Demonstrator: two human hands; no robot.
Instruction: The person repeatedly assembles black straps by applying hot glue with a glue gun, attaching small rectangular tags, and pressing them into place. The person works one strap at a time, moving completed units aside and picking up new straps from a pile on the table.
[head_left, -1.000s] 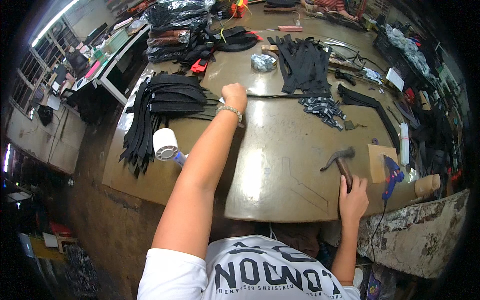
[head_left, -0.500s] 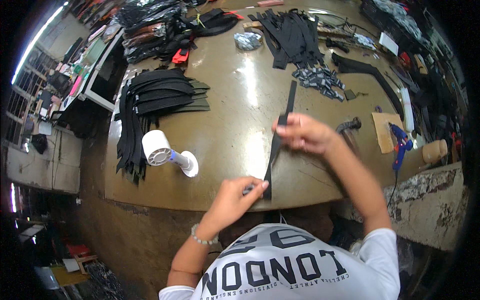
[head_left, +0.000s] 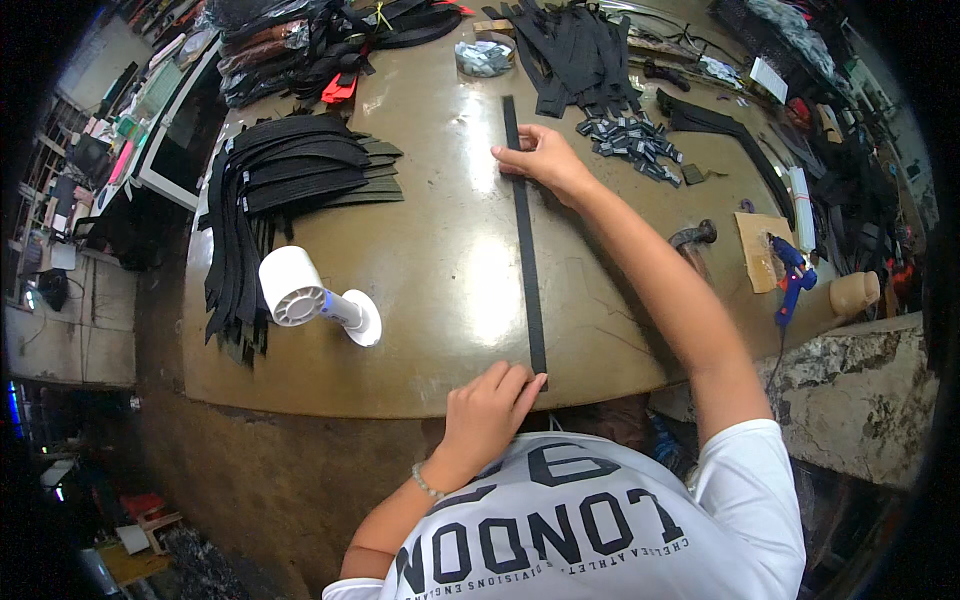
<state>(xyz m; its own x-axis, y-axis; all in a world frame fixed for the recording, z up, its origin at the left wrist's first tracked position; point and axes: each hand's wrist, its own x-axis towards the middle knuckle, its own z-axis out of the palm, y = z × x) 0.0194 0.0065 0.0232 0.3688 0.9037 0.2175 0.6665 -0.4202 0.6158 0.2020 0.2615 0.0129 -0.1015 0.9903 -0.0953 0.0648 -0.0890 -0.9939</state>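
Observation:
A long, narrow black webbing strap stretches straight from the table's near edge toward its middle. My left hand is closed at the near end of the strap, with the thumb tip against it. Close to the far end, my right hand has the strap between thumb and fingers, and a short length sticks out beyond. To the right of that hand lies a heap of small grey-and-black pieces, perhaps buckles. Whether anything else is inside my left fist is hidden.
Stacked black straps and a white handheld fan stand left. Farther back are a bowl of grey pieces and more black strips. A hammer-like tool and a blue glue gun lie right.
My right hand has moved away from me along the strap, slightly leftward. The strap, twisted before, is now straight. A small grey piece seen in my left hand is out of sight.

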